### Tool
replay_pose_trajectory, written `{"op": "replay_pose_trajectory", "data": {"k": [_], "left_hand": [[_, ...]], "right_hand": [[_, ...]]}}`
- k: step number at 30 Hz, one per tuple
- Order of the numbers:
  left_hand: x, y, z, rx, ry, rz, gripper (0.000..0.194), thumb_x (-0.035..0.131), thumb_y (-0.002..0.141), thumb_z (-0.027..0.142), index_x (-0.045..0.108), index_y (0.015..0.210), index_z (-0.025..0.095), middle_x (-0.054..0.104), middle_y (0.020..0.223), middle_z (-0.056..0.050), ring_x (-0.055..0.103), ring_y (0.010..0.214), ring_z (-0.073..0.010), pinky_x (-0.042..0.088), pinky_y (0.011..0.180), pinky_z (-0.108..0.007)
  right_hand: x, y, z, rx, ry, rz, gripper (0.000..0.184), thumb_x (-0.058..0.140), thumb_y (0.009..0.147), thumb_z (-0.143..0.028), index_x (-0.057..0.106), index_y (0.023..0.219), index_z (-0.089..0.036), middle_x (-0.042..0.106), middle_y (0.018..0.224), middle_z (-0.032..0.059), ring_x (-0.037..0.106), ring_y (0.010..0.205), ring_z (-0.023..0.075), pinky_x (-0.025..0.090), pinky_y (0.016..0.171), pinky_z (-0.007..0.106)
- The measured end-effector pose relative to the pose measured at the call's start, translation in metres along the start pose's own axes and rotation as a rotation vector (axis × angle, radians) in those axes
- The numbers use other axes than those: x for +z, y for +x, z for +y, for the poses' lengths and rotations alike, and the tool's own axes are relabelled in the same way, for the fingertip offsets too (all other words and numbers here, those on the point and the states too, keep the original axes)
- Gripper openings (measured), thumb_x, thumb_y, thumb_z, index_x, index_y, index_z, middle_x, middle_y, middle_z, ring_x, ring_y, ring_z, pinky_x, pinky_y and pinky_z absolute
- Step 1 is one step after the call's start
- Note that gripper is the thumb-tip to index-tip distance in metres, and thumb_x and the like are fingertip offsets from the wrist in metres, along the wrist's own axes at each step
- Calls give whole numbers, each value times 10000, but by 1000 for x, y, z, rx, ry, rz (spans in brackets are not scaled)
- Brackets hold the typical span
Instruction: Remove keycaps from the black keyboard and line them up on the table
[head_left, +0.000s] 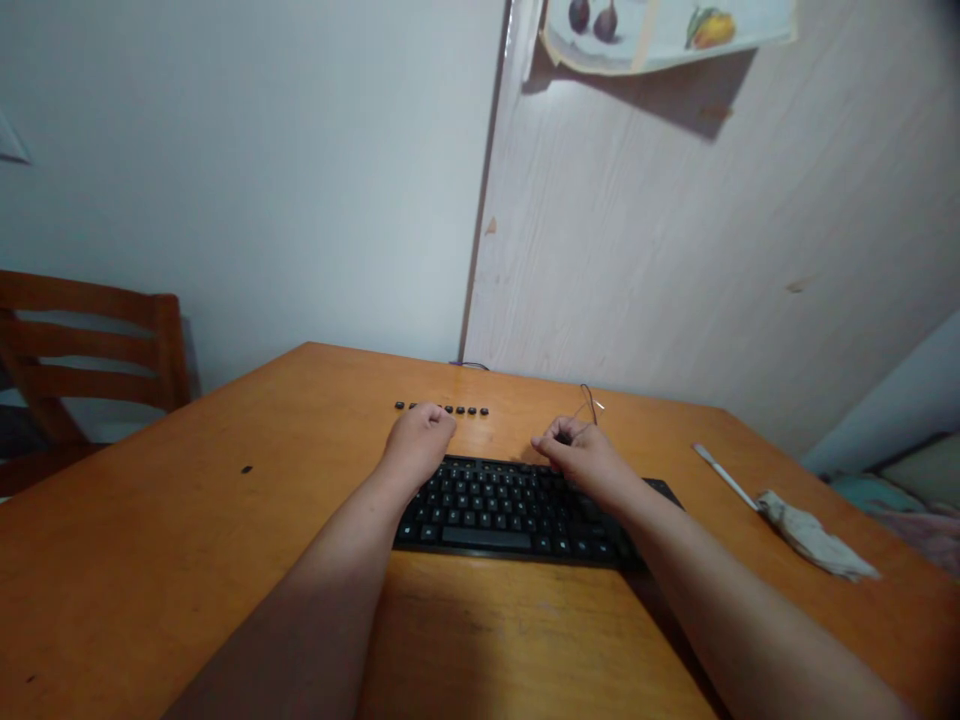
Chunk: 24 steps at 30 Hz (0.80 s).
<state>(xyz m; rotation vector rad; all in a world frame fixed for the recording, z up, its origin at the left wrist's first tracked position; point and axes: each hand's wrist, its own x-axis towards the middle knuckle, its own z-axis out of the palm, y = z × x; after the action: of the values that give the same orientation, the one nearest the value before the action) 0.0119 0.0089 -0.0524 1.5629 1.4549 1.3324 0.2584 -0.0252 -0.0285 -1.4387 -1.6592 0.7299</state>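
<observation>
A black keyboard (480,505) lies on the wooden table in front of me. Behind it runs a row of small black keycaps (460,410), partly hidden by my left hand. My left hand (418,440) is closed over the keyboard's far left corner, close to those keycaps; whatever its fingers may hold is hidden. Above the keyboard's far right part, my right hand (581,455) has its fingers curled in with thumb and fingertips together. A dark patch shows inside its curl, too small to identify.
A single small black piece (247,469) lies on the table (300,580) to the left. On the right are a white-handled brush (727,478) and a crumpled cloth (810,535). A thin dark cable (591,400) is behind the keyboard. A wooden chair (97,350) stands at the left.
</observation>
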Motion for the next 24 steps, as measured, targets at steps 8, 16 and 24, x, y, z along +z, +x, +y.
{"op": "replay_pose_trajectory", "data": {"k": [8,16,24], "left_hand": [[-2,2,3,-23,151,-37,153,546,735,309,632,726,183,621,654,-6,551,631,-158,321,548,-254],[-2,1,3,-17,154,-33,185,543,754,349,630,732,187,633,669,-8,571,654,-164,355,567,-260],[-1,0,6,-13,152,-28,182,541,743,341,620,712,180,632,672,-11,575,664,-165,362,572,-257]], "right_hand": [[0,2,1,-60,-89,-38,314,664,769,-488,574,740,-189,489,550,-44,379,486,102,281,477,241],[-10,-3,-9,0,127,-87,353,717,722,-513,593,797,-192,514,583,-51,384,465,87,280,462,235],[-3,-6,-13,36,87,-30,349,672,753,-521,577,735,-185,499,555,-44,389,463,93,306,471,248]]}}
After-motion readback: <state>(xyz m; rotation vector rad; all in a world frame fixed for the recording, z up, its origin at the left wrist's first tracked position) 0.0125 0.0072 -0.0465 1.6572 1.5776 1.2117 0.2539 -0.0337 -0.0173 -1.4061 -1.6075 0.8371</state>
